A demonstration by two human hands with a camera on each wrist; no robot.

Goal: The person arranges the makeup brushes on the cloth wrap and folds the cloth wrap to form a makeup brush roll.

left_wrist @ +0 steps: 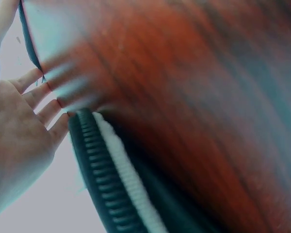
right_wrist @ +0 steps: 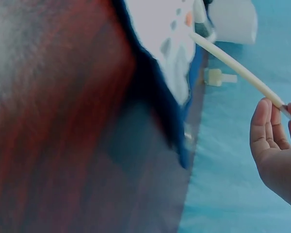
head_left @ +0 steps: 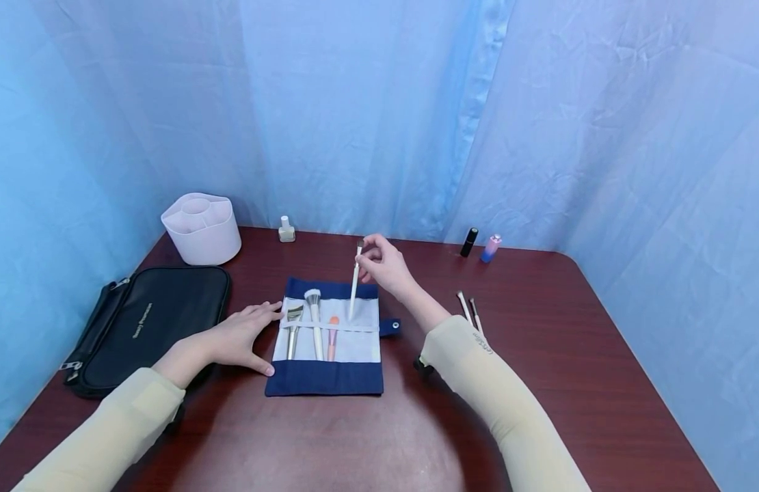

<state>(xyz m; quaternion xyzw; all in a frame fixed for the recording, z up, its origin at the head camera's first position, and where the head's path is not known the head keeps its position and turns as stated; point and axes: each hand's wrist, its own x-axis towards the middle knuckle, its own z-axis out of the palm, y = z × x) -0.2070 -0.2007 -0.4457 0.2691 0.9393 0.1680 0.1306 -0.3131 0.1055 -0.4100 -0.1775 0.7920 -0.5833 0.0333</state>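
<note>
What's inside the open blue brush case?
A shiny-handled brush, a fluffy white brush and a pink brush, with a white strap across them. The navy bottom flap hides their lower ends, and I can't see whether anything else is under it.

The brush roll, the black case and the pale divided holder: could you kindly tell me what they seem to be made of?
Brush roll: matte fabric, judging by its soft, slightly uneven edges.
Black case: leather or imitation leather, softly sheened; its smooth skin leaves that open.
Pale divided holder: probably plastic, given its smooth, thin walls.
</note>
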